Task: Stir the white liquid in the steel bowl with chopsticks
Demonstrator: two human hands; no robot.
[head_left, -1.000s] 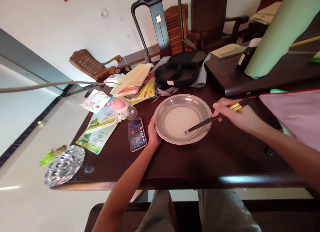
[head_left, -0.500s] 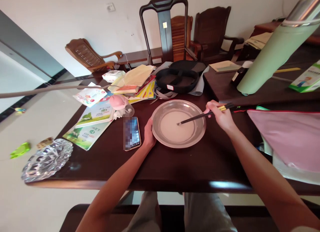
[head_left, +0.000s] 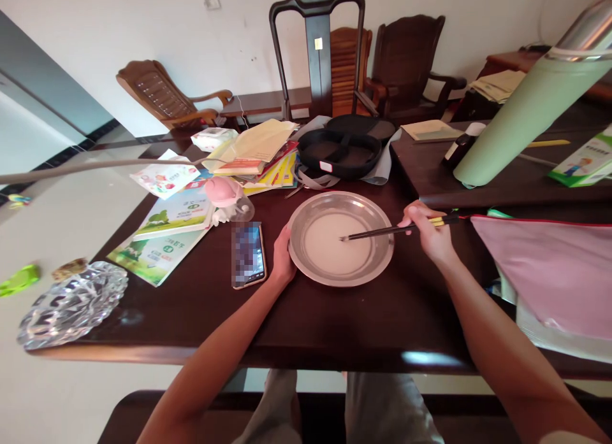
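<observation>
A round, shallow metal dish (head_left: 302, 262) rests on the dark table, with a pale, milky layer (head_left: 335, 253) covering its bottom. My left hand (head_left: 284, 258) grips the dish at its left side; the fingertips are hidden by the rim. In my right hand (head_left: 428, 232), just beyond the right rim, is a pair of dark chopsticks (head_left: 382, 231) with gold-coloured ends. They reach over the dish, and their tips lie at the pale layer near its middle. A phone (head_left: 249, 256) lies to the left of my left hand.
Left of the dish are a pink object (head_left: 223, 192), booklets (head_left: 172, 218) and a crystal-like dish (head_left: 76, 304) at the table's edge. Behind it sits an open black case (head_left: 339, 152). On the right stand a green flask (head_left: 521, 119) and a pink pouch (head_left: 549, 272).
My right hand and the chopsticks have shifted slightly right and down, and the chopsticks lie at a flatter angle. My left hand stays on the dish. The view has shifted a little.
</observation>
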